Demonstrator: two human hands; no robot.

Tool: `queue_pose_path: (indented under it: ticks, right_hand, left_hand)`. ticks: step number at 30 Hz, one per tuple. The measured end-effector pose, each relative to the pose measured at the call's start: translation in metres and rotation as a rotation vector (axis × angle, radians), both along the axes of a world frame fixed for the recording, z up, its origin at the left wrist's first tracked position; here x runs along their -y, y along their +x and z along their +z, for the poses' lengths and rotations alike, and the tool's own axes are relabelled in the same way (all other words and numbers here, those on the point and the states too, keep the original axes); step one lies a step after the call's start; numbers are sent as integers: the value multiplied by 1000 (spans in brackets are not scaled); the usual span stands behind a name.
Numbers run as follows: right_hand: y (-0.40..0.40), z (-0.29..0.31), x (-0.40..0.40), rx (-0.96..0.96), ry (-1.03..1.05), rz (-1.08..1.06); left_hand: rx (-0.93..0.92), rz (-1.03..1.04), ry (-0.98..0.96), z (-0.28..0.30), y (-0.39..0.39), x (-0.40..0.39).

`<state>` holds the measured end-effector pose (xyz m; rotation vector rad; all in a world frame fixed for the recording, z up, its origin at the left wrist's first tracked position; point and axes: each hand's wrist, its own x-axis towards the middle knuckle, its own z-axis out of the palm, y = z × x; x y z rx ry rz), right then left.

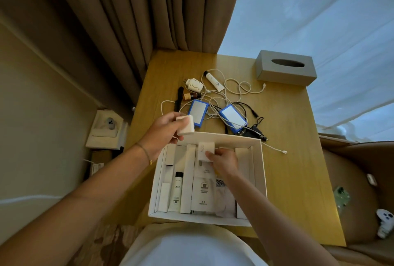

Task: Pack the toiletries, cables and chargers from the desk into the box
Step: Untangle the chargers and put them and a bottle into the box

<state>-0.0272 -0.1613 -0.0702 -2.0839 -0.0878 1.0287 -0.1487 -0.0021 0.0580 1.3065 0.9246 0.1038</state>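
Holding a white charger block [185, 125] above the far-left corner of the box [261, 180], the left hand [163, 130] has its fingers closed around the block, prongs pointing far. Right hand [223, 161] is down inside the box, fingers clamped on a second white charger [205, 150] near the far wall. Hands apart, each gripping its own item. White box sits at the near edge of the tabletop [298, 159], already containing a white tube with black cap [176, 191], white cartons and sachets [203, 194]. Unpacked on the tabletop beyond the box: two blue-edged power banks [197, 112] [233, 118], tangled white and black cables [234, 88], another white tube [213, 80], round white plug adapter [193, 85], small brown bottle [191, 96], black adapter [253, 130]. Grey tissue box [285, 68] far right. One white cable end [283, 152] lies just right of the box.
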Motion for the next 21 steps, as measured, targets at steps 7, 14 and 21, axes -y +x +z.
queue_pose_path:
  ticks: [7,14,21]
  right_hand:
    - [-7,-6,-7,173,-42,81]
    - [-9,2,-3,350,-125,193]
    - [-3,33,29,10,165,484]
  left_hand:
    - [-168,-287,133,-11,-20,25]
    - [-352,-504,251,-47,-16,55]
    - [-386,-410,346,-67,-4,66]
